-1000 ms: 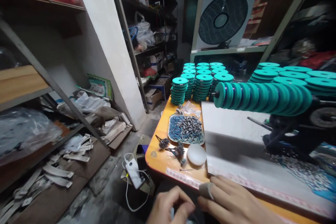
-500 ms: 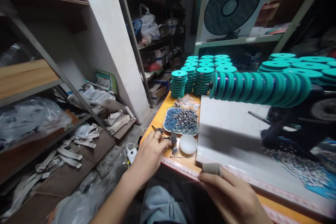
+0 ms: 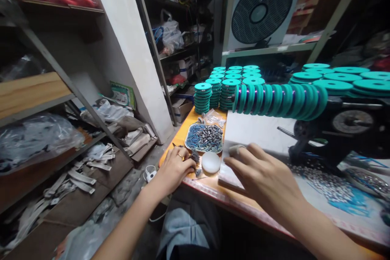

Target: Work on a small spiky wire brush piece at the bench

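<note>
The fingers of the left hand are drawn narrow and curled down onto a small bunch of dark bristly pieces lying at the near left corner of the table; whether a piece is already pinched between them cannot be told, since the fingertips cover the spot. A ring shows on one finger. The right hand hovers with its fingers spread wide and holding nothing, one fingertip wrapped in a cloth guard, over the pale metal sheet just beside a white round puck. Beyond the bunch sits a tray of small blue and grey cylinders, and farther back stand stacks of teal discs, with more teal discs strung on a horizontal spindle of a dark machine. The step in hand looks like picking one bristly piece from the bunch. The next move calls for a fine pinch that separates a single piece without dragging its neighbours, then a clean lift.
</note>
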Demonstrator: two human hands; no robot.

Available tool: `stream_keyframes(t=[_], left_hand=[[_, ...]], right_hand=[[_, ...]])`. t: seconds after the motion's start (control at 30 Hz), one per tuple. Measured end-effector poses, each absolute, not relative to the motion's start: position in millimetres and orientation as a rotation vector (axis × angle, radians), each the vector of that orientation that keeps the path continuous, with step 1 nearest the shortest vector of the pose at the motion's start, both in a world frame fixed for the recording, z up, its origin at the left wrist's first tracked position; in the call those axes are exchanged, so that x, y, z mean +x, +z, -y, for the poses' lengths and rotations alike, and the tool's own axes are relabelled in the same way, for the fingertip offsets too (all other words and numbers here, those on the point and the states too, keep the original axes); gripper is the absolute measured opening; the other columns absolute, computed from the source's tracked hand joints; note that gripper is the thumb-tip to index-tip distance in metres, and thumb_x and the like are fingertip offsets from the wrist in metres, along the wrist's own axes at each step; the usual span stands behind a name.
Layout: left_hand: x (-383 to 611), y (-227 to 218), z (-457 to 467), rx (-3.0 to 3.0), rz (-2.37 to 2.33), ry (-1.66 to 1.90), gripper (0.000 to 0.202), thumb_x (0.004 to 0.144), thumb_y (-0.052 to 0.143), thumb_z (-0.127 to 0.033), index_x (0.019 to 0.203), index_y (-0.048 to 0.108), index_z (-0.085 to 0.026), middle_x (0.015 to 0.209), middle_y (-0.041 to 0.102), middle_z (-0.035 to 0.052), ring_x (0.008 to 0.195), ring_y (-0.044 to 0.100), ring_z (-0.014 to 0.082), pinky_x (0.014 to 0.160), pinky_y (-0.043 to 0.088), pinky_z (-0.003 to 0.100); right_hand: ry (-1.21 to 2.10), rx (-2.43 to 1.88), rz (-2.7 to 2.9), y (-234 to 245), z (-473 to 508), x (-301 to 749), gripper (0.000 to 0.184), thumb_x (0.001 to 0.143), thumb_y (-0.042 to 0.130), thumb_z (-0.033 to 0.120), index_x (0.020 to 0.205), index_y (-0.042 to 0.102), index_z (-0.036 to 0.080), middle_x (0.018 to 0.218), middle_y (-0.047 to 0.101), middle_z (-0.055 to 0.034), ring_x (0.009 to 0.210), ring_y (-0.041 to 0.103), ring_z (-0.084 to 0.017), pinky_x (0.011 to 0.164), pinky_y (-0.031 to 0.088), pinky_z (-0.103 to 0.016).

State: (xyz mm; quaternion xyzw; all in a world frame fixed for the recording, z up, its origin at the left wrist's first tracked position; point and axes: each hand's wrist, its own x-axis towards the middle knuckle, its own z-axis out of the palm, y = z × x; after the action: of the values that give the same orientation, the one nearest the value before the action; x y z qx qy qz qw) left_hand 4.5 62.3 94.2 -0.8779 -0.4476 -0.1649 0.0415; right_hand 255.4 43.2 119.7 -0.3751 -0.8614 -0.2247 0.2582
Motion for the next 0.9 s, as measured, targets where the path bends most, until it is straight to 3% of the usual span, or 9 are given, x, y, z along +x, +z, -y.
stream_keyframes(t=[0.17,0.4,0.63,0.77,0.9], left_hand=[[-3,86,-60,-2.669,1.378,-0.674,0.012,0.088,0.044,-0.022,0.089,0.055,-0.017,0.103,0.048,0.0066,0.101,0.039,0.0206,0.089,0.032,0.038],[-10,75,-43,-2.451,1.516,-1.222,0.01,0.088,0.038,-0.012,0.093,0.046,-0.015,0.109,0.039,0.0112,0.109,0.036,0.0201,0.095,0.032,0.039],[8,69,-34,-2.382,1.561,-1.906,0.006,0.085,0.045,-0.015,0.091,0.042,-0.017,0.105,0.051,0.0091,0.107,0.047,0.0188,0.092,0.037,0.037],[25,63,-22,-2.299,1.632,-2.287,0.003,0.091,0.037,-0.021,0.091,0.035,-0.018,0.091,0.056,0.0055,0.091,0.055,0.0139,0.083,0.043,0.032],[44,54,-2,-2.213,1.696,-2.887,0.011,0.092,0.04,-0.026,0.089,0.036,-0.017,0.071,0.047,-0.0018,0.067,0.051,0.0086,0.07,0.043,0.027]], right_hand=[[-0.74,-0.966,2.508,122,-65,236,0.01,0.071,0.065,0.016,0.081,0.063,0.015,0.083,0.054,-0.0076,0.081,0.042,-0.022,0.064,0.037,-0.033],[-0.8,-0.887,2.618,106,-62,228,0.009,0.071,0.066,0.017,0.078,0.061,0.015,0.084,0.053,-0.0055,0.081,0.042,-0.023,0.065,0.038,-0.035],[-0.852,-0.855,2.623,106,-56,242,0.007,0.072,0.065,0.016,0.079,0.061,0.016,0.089,0.056,-0.0065,0.084,0.043,-0.024,0.069,0.038,-0.037],[-0.892,-0.899,2.571,105,-58,241,0.006,0.076,0.06,0.014,0.081,0.061,0.014,0.091,0.055,-0.008,0.084,0.044,-0.024,0.068,0.038,-0.036],[-0.86,-0.834,2.659,106,-54,243,0.008,0.074,0.059,0.01,0.078,0.061,0.017,0.086,0.055,-0.0066,0.085,0.044,-0.023,0.07,0.038,-0.037]])
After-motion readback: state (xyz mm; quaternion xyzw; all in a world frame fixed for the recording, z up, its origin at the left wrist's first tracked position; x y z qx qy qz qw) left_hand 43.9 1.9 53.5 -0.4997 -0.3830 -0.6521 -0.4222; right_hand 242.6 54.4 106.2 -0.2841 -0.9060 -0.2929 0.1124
